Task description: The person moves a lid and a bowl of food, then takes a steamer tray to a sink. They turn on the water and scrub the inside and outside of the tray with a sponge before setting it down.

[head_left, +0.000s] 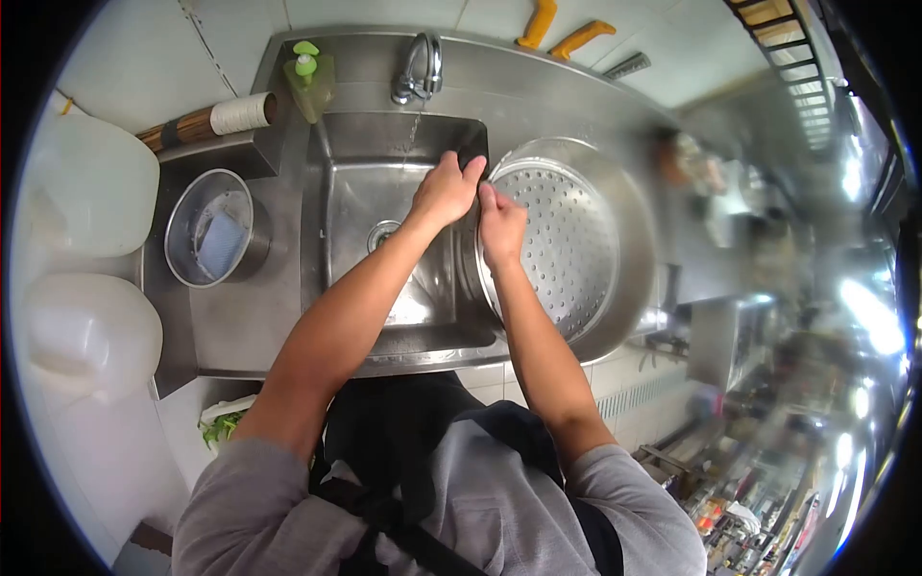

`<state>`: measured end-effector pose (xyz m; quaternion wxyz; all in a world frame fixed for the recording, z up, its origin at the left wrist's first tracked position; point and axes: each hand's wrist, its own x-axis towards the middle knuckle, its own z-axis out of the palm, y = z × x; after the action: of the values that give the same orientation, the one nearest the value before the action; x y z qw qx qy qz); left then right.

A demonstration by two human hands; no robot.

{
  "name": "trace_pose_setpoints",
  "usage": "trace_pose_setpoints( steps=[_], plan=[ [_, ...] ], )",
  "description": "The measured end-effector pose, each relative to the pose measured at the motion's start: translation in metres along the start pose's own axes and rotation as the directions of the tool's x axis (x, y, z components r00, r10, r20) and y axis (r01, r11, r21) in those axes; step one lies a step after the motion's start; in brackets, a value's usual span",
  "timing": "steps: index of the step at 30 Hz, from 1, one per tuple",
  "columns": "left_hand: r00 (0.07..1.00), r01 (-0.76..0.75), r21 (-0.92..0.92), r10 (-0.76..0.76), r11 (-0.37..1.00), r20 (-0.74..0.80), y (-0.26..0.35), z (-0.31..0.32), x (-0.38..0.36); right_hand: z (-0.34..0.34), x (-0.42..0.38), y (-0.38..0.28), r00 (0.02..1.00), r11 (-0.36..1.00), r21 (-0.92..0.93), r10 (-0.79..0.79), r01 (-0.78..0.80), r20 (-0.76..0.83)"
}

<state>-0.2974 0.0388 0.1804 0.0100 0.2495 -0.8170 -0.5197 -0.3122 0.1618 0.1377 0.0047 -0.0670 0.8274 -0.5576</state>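
A round metal steamer pan with a perforated bottom (pixel 562 240) leans at the right side of the steel sink (pixel 394 173). My right hand (pixel 501 226) is closed on its left rim, fingertips and thumb pinched together. Just up and left of it, my left hand (pixel 445 192) reaches over the sink basin with its fingers curled. A dark patch shows at the left fingertips, and I cannot tell what they hold. Behind the hands, a thin stream of water falls from the chrome faucet (pixel 420 72) into the basin.
Left of the sink stands a metal pot (pixel 209 230) with a blue-grey sponge or cloth (pixel 222 244) inside. A green pump bottle (pixel 309 86) is at the back left. Two white plastic jugs (pixel 91 331) line the left edge. Yellow-handled tools (pixel 581 38) lie at the back.
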Motion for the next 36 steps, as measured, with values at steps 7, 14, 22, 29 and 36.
trace_pose_setpoints(
  steps=[7,14,22,29,36],
  plan=[
    [0.996,0.039,0.015,-0.040,0.999,0.084,0.003,-0.010,-0.012,-0.050,-0.058,-0.006,0.931,0.980,-0.195,0.101,-0.034,0.350],
    [0.997,0.037,0.010,-0.037,0.999,0.064,-0.001,-0.008,-0.014,0.002,0.013,-0.007,1.000,0.992,-0.129,-0.009,0.008,-0.005],
    [0.999,0.022,0.028,-0.022,0.999,0.027,-0.004,-0.001,-0.014,-0.080,-0.098,-0.017,0.928,0.979,-0.206,0.064,0.013,0.367],
    [0.998,-0.003,-0.147,-0.007,0.989,-0.067,-0.009,0.017,-0.060,-0.010,0.020,0.013,0.999,0.998,-0.056,-0.038,0.040,0.030],
    [0.636,-0.258,-0.265,0.370,0.929,0.677,-0.061,0.027,-0.169,-0.129,-0.071,0.011,0.928,0.919,-0.394,0.152,-0.006,0.340]
  ],
)
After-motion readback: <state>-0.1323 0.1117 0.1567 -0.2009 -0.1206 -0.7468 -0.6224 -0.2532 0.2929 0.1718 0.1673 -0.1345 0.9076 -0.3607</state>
